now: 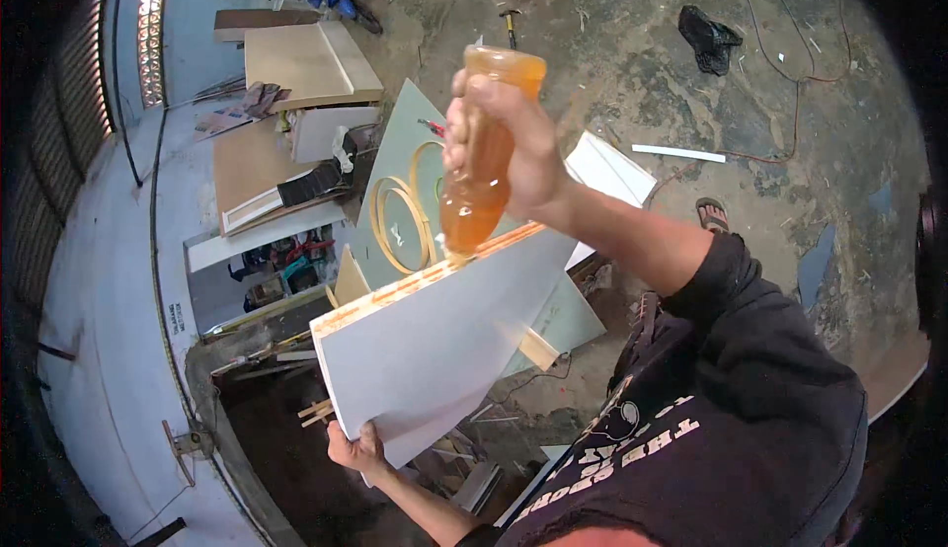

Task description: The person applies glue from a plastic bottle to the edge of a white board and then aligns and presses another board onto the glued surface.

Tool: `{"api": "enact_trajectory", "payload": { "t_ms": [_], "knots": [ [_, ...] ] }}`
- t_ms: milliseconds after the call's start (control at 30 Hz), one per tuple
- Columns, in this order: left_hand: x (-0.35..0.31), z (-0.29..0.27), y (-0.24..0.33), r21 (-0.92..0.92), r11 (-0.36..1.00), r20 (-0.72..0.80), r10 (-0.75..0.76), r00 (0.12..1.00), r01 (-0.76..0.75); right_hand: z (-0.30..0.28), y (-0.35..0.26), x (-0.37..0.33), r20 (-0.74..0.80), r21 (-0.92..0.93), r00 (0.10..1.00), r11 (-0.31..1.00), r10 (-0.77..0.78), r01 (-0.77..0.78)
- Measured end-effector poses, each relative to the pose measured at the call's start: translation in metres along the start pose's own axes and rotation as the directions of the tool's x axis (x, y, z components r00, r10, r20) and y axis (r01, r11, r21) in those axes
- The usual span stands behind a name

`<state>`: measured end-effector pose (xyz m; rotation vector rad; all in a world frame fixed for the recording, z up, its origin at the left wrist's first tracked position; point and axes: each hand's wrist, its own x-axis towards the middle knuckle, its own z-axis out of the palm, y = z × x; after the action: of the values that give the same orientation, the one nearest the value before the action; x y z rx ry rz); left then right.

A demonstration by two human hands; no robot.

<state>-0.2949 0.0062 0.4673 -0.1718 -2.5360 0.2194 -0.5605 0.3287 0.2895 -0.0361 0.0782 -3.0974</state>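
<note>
Head view: right hand (513, 152) squeezed an amber bottle (484, 167) onto the board (434, 350) edge, left hand (357, 448) gripping below; panels (296, 103) cluttered upper left.

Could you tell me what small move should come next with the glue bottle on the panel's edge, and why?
Probably slide the amber glue bottle along the top edge of the white panel toward its lower left corner. The right hand holds the bottle upside down with its tip on the edge near the upper end, amber glue already lies along part of that edge, and the left hand steadies the panel from below.
</note>
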Motion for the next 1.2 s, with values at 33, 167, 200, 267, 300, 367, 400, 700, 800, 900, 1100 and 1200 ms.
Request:
{"api": "enact_trajectory", "payload": {
  "t_ms": [33,167,200,267,300,367,400,700,800,900,1100,1200],
  "knots": [
    [-0.002,0.000,-0.002,0.003,1.000,-0.008,0.003,1.000,-0.003,0.011,0.001,0.000,0.029,0.020,0.999,1.000,-0.015,0.014],
    [0.003,0.001,0.004,-0.009,1.000,0.003,0.023,1.000,-0.023,0.034,-0.006,0.001,0.087,0.099,0.994,0.994,-0.060,0.051],
    [0.000,0.001,0.003,-0.002,1.000,0.002,0.018,1.000,-0.018,0.036,-0.004,0.001,0.088,0.119,0.994,0.992,-0.063,0.053],
    [0.000,0.002,0.001,0.007,1.000,-0.013,0.018,1.000,-0.018,0.023,-0.005,-0.001,0.063,0.074,0.998,0.997,-0.024,0.019],
    [-0.001,0.000,0.002,0.013,1.000,-0.005,0.000,1.000,0.001,0.013,-0.004,-0.003,0.026,0.062,1.000,0.998,0.003,-0.005],
    [-0.002,-0.004,0.003,0.026,0.999,0.011,-0.034,0.999,0.034,-0.014,0.002,-0.007,-0.034,0.042,0.999,0.999,0.031,-0.030],
    [-0.001,-0.003,0.003,0.024,0.999,0.013,-0.029,0.999,0.029,-0.029,0.001,-0.008,-0.035,-0.003,0.999,1.000,0.013,-0.013],
    [0.000,-0.003,-0.008,-0.010,1.000,0.089,-0.007,0.996,0.008,-0.056,0.003,-0.006,-0.158,-0.027,0.987,1.000,0.008,-0.013],
    [-0.002,0.003,-0.013,-0.030,1.000,0.028,0.002,1.000,-0.002,-0.014,0.003,-0.003,-0.059,0.012,0.998,1.000,-0.016,0.016],
    [-0.002,0.000,-0.015,-0.014,1.000,0.032,0.007,0.999,-0.006,-0.006,0.001,0.003,-0.034,0.088,0.998,0.995,-0.050,0.052],
    [0.001,0.001,-0.007,0.000,0.999,0.018,0.032,0.999,-0.032,-0.070,0.005,-0.009,-0.048,0.036,0.999,0.999,-0.010,0.011],
    [0.000,0.003,-0.011,-0.027,0.999,0.008,0.018,1.000,-0.018,-0.107,0.000,-0.015,-0.119,-0.206,0.988,0.976,-0.095,0.069]
  ]
}}
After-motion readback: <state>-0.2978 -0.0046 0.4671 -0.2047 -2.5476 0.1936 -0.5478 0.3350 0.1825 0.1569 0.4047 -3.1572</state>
